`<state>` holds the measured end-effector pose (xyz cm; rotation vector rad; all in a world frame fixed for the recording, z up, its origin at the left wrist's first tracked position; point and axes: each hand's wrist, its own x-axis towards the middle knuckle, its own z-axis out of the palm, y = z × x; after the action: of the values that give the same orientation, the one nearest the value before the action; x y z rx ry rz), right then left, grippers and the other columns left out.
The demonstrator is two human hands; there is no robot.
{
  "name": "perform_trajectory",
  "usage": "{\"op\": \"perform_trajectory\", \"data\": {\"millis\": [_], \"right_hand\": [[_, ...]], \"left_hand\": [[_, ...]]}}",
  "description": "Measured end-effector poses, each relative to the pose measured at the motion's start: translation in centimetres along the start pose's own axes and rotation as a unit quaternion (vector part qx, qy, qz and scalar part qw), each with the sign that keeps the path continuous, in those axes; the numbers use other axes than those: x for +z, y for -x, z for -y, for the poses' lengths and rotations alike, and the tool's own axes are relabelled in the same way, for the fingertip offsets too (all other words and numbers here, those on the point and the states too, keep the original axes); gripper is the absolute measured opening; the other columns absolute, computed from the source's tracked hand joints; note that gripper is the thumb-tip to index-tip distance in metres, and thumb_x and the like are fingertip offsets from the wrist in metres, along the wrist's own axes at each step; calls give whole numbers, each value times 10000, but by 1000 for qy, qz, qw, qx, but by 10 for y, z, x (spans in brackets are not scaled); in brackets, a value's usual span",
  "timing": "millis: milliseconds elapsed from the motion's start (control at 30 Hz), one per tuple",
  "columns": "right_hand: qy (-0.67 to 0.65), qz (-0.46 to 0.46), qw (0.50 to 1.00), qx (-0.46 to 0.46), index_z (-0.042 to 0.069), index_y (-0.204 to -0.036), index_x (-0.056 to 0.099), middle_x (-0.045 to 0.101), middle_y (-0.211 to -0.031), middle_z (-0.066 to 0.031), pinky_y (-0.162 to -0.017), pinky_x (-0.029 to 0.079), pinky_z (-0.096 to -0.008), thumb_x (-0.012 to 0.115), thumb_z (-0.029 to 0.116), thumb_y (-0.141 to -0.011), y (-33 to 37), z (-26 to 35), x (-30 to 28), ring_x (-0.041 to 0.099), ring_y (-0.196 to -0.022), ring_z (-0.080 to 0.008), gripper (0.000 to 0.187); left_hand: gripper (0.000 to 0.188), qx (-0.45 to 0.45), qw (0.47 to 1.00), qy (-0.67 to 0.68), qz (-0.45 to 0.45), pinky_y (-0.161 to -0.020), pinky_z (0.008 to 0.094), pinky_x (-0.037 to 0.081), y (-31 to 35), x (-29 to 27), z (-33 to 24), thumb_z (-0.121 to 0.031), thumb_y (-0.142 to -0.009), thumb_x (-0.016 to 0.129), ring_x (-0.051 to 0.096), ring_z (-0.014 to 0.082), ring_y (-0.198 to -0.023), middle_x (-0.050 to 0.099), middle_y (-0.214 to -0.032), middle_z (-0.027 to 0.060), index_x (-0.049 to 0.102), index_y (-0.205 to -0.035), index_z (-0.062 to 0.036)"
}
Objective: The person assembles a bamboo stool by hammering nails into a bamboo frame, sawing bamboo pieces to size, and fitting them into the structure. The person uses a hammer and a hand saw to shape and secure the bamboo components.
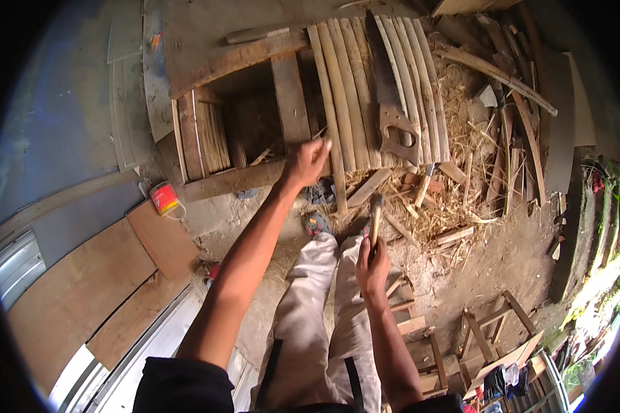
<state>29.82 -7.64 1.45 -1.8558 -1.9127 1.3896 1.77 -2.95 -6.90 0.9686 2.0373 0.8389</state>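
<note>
My left hand (308,162) is closed in a pinch beside the outermost wooden slat (333,131); what the fingertips hold, if anything, is too small to make out. That slat reaches lower than the others on the wooden frame (291,100). Low in front of my legs, my right hand (373,267) grips a hammer (375,217) by its handle, with the dark head pointing away from me. A handsaw (397,138) lies across the row of slats (355,96), its handle toward me.
Straw and wood scraps (455,199) litter the ground to the right, with long boards (523,131) behind. A red and yellow can (164,199) stands left of the frame. Plywood sheets (83,296) lie at lower left. Small wooden frames (492,330) sit at lower right.
</note>
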Motion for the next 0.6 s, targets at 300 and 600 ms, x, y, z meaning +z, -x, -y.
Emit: {"op": "perform_trajectory", "data": {"millis": [300,600], "right_hand": [[-21,-149,907,-394,-24,-1098,519,610,-841,-209,-649,494,-480,607,62,-902,-194,83,-9,613,-720,-412,231],[169,-147,934,-279,-7,-1151,535,614,-1031,-260,-762,494,-516,579,134,-920,-313,80,-35,603,-917,-440,274]], "left_hand": [[642,-132,939,-47,-314,-800,523,544,-99,80,-22,-507,-973,497,651,484,-927,631,-961,360,502,-1151,110],[620,-258,927,-98,-255,-764,555,522,-86,70,-60,-512,-992,437,647,506,-874,646,-888,353,493,-1137,88]]}}
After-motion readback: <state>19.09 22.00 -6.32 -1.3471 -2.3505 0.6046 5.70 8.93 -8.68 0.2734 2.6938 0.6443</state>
